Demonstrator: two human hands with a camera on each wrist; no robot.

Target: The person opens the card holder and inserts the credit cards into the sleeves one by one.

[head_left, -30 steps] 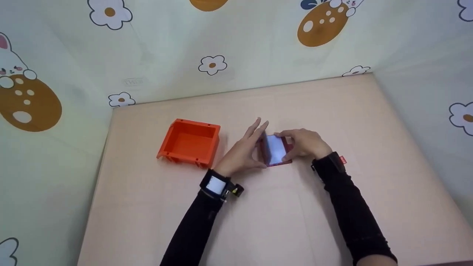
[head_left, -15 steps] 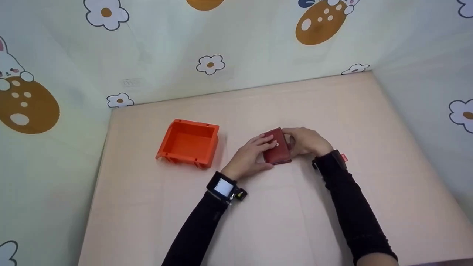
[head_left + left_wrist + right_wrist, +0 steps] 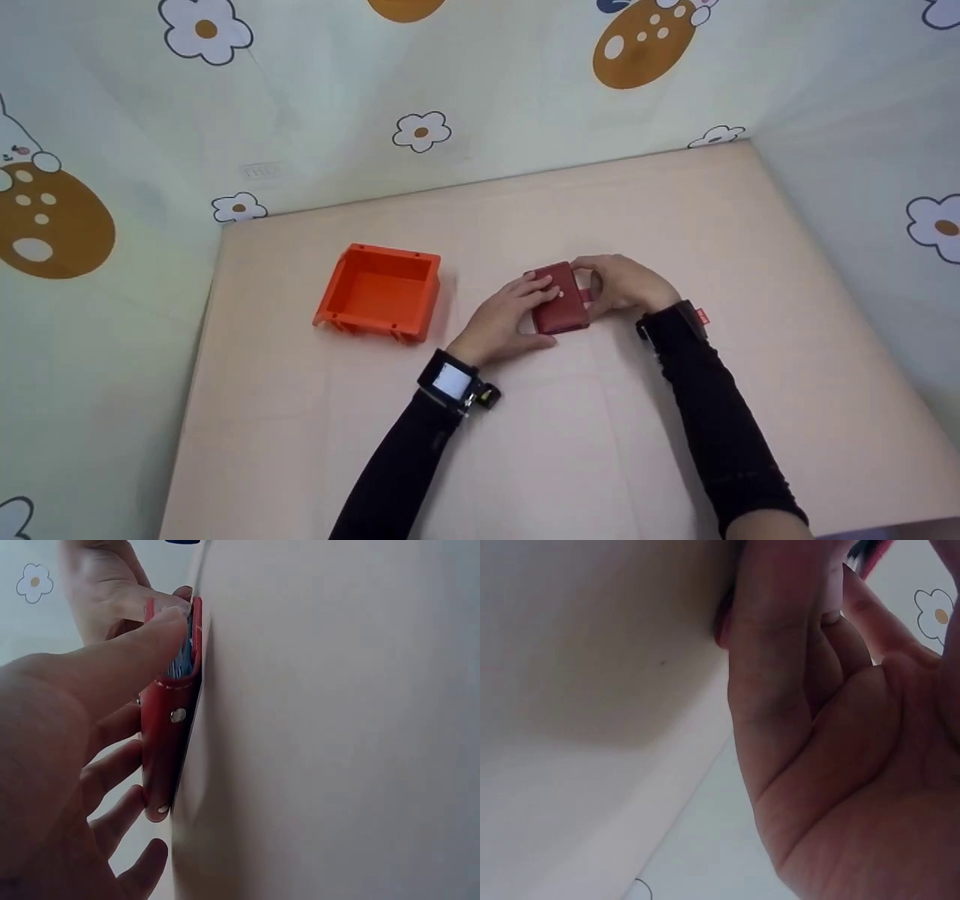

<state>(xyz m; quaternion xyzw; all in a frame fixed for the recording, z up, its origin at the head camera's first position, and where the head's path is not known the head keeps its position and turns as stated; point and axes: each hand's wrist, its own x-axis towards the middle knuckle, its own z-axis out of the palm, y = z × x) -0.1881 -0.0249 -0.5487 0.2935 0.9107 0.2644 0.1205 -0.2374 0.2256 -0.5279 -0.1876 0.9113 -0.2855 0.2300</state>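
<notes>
A dark red snap-button card holder [image 3: 561,318] lies folded over on the table, a short strap [image 3: 586,295] sticking out from its right side. Across its cover rest the fingertips of my left hand [image 3: 496,322], while the thumb is at its near edge. In the left wrist view the card holder [image 3: 161,742] shows silver snaps and clear sleeves between its covers. My right hand [image 3: 631,283] grips its right side by the strap, with index finger and thumb curled; in the right wrist view the hand [image 3: 832,727] hides most of the holder.
Left of the hands stands an orange plastic bin [image 3: 379,292] with nothing in it. The pale table [image 3: 540,450] meets a patterned cloth wall [image 3: 322,112] at the back and on both sides.
The card holder's cover, standing up with the pale inside showing a second ago, has been folded down to the right. My left hand moved right with it and onto the cover.
</notes>
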